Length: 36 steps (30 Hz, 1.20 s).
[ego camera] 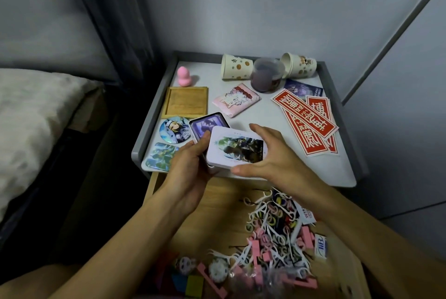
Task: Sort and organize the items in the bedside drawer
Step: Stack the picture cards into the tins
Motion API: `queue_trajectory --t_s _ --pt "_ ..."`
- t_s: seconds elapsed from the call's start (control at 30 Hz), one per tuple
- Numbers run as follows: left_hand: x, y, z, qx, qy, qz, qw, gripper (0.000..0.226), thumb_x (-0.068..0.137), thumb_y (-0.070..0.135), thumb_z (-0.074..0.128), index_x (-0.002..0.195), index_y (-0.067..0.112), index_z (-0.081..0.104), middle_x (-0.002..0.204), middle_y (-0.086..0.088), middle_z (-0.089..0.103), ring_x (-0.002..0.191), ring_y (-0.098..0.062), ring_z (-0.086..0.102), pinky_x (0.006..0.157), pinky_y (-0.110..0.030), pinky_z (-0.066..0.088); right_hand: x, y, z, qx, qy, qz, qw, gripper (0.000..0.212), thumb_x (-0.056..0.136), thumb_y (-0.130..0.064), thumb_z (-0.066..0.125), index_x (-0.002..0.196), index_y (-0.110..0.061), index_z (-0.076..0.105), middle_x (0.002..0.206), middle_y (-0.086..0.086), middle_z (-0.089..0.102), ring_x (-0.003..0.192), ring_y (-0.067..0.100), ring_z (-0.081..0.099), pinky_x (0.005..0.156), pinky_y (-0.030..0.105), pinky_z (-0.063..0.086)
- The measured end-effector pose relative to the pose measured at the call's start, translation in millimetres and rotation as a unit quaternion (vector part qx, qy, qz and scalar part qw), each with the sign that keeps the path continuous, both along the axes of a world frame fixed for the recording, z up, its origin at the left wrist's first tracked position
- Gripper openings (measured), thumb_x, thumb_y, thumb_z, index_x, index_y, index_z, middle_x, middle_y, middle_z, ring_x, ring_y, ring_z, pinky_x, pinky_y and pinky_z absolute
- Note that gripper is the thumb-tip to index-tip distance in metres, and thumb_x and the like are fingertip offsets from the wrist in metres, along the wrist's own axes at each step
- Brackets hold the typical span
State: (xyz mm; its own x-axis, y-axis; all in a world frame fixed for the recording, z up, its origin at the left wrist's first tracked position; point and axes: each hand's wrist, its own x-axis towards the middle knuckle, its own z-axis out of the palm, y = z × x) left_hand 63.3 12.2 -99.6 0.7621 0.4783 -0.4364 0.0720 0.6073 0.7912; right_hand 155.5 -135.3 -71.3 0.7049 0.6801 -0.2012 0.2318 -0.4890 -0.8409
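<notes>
White tin (pixel 236 148) in left hand (pixel 190 162), its small print unreadable.

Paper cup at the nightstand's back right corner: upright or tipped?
Tipped. The white paper cup with brown prints lies on its side, its open mouth facing left toward the clear plastic tub.

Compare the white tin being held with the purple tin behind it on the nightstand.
Colour: the white tin has a pale lid with a dark picture; the purple tin is purple, dark-rimmed. Support: the left hand grips the white tin, right hand spread beside it; the purple tin lies flat on the nightstand. The white tin hides part of the purple tin. Both are rounded rectangles with printed lids.
</notes>
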Motion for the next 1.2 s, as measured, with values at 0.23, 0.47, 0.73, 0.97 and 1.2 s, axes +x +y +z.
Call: queue_trajectory --t_s 0.23,0.47,0.73,0.97,1.2 --pt "-1 1 -2 -0.024 0.001 0.024 0.999 0.031 0.099 0.026 0.054 0.114 0.004 0.068 0.110 -0.016 0.073 0.104 -0.031 0.068 0.093 -0.047 0.052 -3 -2 6 -0.064 -0.119 0.054 0.989 0.078 0.067 -0.039 0.086 0.134 -0.027 0.047 0.121 -0.009 0.050 0.109 0.007 0.054 0.094 0.027 0.051" --pt "0 -8 1 0.023 -0.025 0.025 0.999 0.041 0.097 0.030 0.056 0.129 0.005 0.060 0.116 -0.013 0.071 0.110 -0.030 0.067 0.103 -0.049 0.048 16 -5 5 0.045 0.055 -0.105 0.992 0.067 0.062 -0.070 0.074 0.107 -0.021 0.066 0.091 -0.009 0.074 0.089 0.008 0.070 0.088 0.035 0.056" --pt "3 -40 -1 -0.021 -0.092 -0.005 0.996 0.061 0.102 0.054 0.027 0.142 0.014 0.049 0.134 -0.014 0.061 0.126 -0.027 0.058 0.111 -0.050 0.039 -17 9 3 -0.105 -0.131 -0.093 0.981 0.068 0.063 -0.077 0.064 0.110 -0.029 0.057 0.095 -0.013 0.066 0.086 0.010 0.065 0.074 0.033 0.058" --pt "4 -47 -2 -0.067 -0.116 -0.008 0.991 0.063 0.103 0.054 0.025 0.140 0.011 0.051 0.135 -0.014 0.060 0.128 -0.025 0.056 0.115 -0.047 0.033 -21 8 3 -0.140 -0.213 -0.090 0.963 0.075 0.066 -0.081 0.060 0.117 -0.026 0.055 0.103 -0.005 0.068 0.092 0.018 0.065 0.075 0.033 0.055" --pt "3 -48 -4 -0.097 -0.132 -0.005 0.986 0.061 0.103 0.051 0.029 0.143 0.009 0.048 0.138 -0.017 0.057 0.130 -0.029 0.053 0.116 -0.049 0.031 -23 9 2 -0.162 -0.240 -0.084 0.953 0.079 0.065 -0.084 0.056 0.113 -0.022 0.054 0.101 -0.002 0.069 0.093 0.021 0.065 0.076 0.036 0.056"
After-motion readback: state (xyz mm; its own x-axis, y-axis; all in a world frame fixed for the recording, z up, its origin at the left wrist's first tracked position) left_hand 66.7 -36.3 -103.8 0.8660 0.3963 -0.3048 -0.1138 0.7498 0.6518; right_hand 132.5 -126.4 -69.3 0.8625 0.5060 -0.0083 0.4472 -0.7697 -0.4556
